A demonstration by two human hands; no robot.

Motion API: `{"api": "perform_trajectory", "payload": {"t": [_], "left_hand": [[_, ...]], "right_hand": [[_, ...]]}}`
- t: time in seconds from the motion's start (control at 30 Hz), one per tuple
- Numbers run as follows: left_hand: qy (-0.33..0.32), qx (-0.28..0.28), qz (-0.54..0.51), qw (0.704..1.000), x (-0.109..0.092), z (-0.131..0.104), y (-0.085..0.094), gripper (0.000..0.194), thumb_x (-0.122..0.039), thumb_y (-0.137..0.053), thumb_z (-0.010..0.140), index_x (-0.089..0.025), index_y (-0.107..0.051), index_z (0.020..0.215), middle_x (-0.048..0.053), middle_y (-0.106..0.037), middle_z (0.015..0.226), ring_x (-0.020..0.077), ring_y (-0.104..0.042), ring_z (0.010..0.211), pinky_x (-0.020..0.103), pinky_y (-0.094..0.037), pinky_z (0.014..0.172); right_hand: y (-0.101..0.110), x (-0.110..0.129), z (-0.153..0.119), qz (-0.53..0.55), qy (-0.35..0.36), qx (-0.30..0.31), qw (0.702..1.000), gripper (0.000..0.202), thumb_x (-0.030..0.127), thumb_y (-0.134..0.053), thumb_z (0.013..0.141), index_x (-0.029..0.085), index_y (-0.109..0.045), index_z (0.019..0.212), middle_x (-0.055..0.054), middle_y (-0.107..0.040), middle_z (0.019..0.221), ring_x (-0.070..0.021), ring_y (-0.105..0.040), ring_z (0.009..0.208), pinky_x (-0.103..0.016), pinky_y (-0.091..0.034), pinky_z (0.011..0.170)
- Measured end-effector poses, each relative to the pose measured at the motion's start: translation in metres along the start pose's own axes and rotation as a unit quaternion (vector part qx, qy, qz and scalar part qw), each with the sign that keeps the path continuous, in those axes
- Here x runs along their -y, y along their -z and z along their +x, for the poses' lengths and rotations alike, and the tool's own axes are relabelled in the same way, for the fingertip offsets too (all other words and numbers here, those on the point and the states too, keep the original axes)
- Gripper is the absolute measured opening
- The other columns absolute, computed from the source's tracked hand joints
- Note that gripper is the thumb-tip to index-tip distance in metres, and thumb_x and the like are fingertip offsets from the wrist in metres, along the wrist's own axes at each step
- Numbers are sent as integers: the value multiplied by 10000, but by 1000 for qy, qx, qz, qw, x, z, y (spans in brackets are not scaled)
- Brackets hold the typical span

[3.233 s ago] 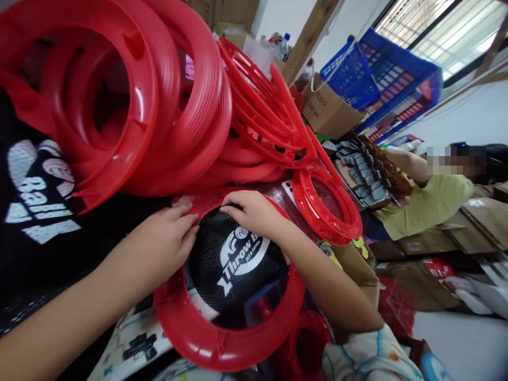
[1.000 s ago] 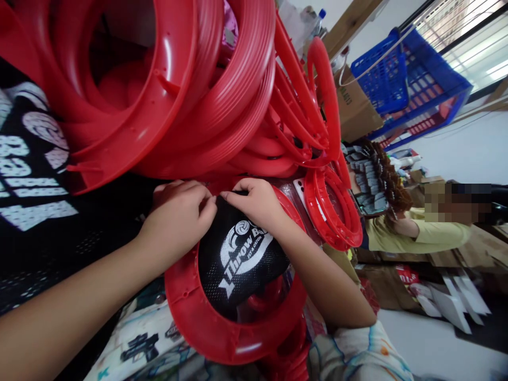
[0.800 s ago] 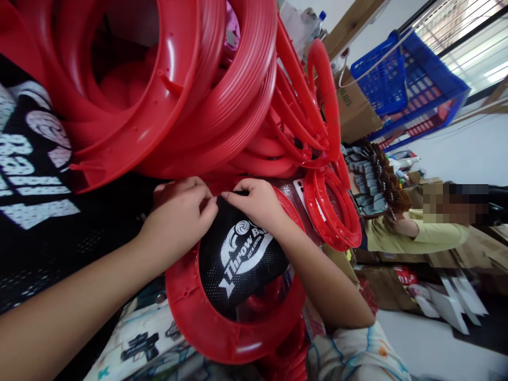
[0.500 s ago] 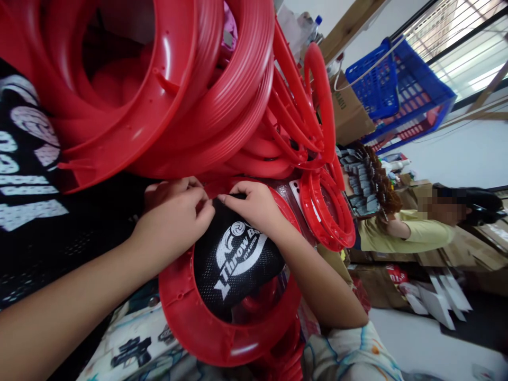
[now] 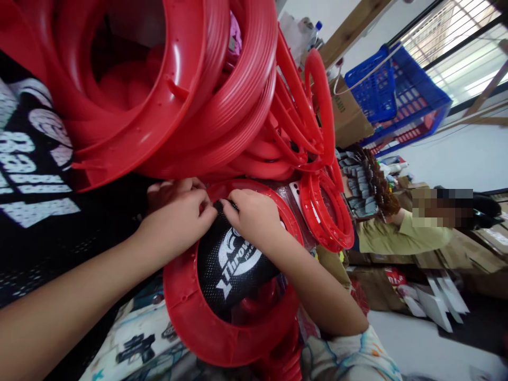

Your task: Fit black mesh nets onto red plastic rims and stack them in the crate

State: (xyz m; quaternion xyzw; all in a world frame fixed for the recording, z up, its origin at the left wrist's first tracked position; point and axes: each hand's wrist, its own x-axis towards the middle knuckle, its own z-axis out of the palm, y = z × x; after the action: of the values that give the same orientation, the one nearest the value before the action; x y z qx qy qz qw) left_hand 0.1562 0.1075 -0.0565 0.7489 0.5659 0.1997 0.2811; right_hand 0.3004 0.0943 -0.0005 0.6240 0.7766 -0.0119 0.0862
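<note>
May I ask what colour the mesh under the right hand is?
Black mesh with white print, clearest in the head view.

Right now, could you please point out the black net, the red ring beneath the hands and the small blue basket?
Black net (image 5: 234, 260): head view, on its printed middle.
Red ring (image 5: 230, 344): head view, on its lower band.
Small blue basket (image 5: 373, 96): head view, on its perforated face.

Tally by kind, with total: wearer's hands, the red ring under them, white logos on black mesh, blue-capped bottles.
Left hand and right hand: 2
Red ring under them: 1
Throw logo and Ball logo: 2
Blue-capped bottle: 1
Total: 6
</note>
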Motion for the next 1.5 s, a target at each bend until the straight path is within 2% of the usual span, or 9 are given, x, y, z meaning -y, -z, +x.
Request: {"api": "perform_trajectory", "payload": {"t": [0.13,0.27,0.4,0.53,0.67,1.07,1.27,1.4,1.5], "left_hand": [[1,-13,14,1000,0,-2,-3,215,-335,-489,760,-215,-647,678,91,-670,1059,331,-587,966,500,-407,860],[-12,-25,42,999,2,-3,-6,211,-322,-472,783,-218,-641,712,92,-668,1036,320,-588,919,498,-413,830],[-61,-30,17,998,2,-5,-6,242,-305,-419,843,-193,-630,876,114,-643,1085,320,-585,979,498,-407,867],[-133,-33,-24,990,3,-6,-8,316,-371,-407,897,-175,-606,1044,132,-601,1209,346,-533,1105,532,-374,941],[-158,-24,-47,986,6,-5,-12,294,-333,-438,892,-197,-609,1088,106,-606,1233,332,-518,1144,536,-354,977],[-161,-50,-6,986,6,-6,-16,391,-284,-423,885,-225,-660,1190,104,-607,1252,335,-548,1099,539,-371,960],[-144,-33,-2,989,6,-6,-16,397,-263,-439,857,-252,-658,1188,89,-583,1287,337,-544,1115,532,-366,973],[-141,-24,0,990,6,-5,-15,391,-260,-434,854,-266,-652,1179,83,-576,1290,336,-532,1129,541,-348,990],[-143,-14,-9,990,6,-5,-14,383,-281,-416,871,-270,-643,1178,79,-576,1290,333,-526,1126,550,-338,997]], "right_hand": [[-4,-6,2,125,-28,-1,992,263,366,-539,894,163,-668,788,-33,-675,732,-138,-569,667,-256,-324,599],[-12,-19,7,284,-64,-19,956,177,323,-635,811,162,-672,748,14,-651,691,-92,-514,606,-220,-358,597],[-15,-31,7,379,-86,-18,921,157,291,-638,798,150,-676,741,20,-644,687,-87,-517,604,-210,-396,599],[-11,-35,6,366,-96,-30,925,127,259,-637,802,153,-686,751,9,-662,709,-94,-532,624,-223,-412,632],[-8,-32,9,312,-83,-54,945,117,248,-632,817,171,-693,753,3,-683,734,-110,-569,675,-238,-425,682],[-10,-32,15,259,-77,-60,961,142,244,-638,825,163,-677,715,4,-672,706,-113,-570,662,-236,-410,656],[-9,-24,5,138,-44,-59,988,160,242,-571,884,144,-665,800,-72,-682,833,-176,-594,801,-299,-424,763],[-10,-28,0,205,-60,-57,975,94,185,-587,858,155,-675,841,-64,-699,880,-170,-604,844,-295,-435,812],[-10,-40,-2,248,-88,-66,963,97,214,-602,849,165,-681,822,-30,-704,831,-136,-610,759,-257,-455,740]]}}
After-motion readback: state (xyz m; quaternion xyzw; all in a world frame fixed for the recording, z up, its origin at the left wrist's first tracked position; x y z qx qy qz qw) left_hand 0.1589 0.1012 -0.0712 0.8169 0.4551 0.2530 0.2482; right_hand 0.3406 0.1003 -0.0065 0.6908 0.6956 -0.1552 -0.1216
